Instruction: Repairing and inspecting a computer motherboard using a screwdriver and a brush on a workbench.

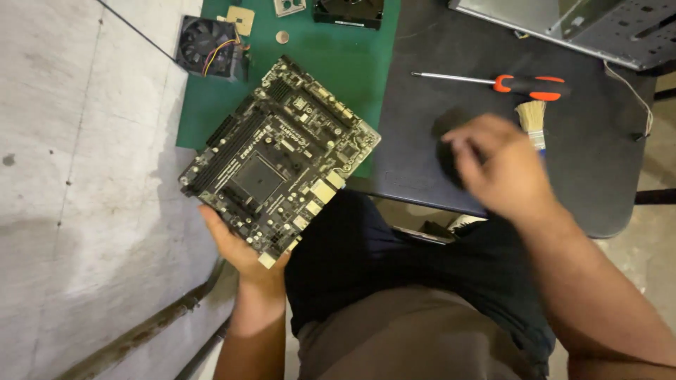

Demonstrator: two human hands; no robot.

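Above the left hand (pixel 239 250), whose grip pinches its near edge, the motherboard (pixel 278 155) tilts clear of the table (pixel 422 162); the right hand (pixel 503 165), blurred, fingers curled, grip state unclear, hovers just short of the brush (pixel 533 119); inspection step, seemingly; brushing calls for a steady board.

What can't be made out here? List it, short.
- Right hand, head view: motion blur hides the fingers and the dark thing under them.
- Brush: the hand covers its handle.
- Left hand: the circuit board covers its fingers.
- Metal case and black part: cut off by the top edge.
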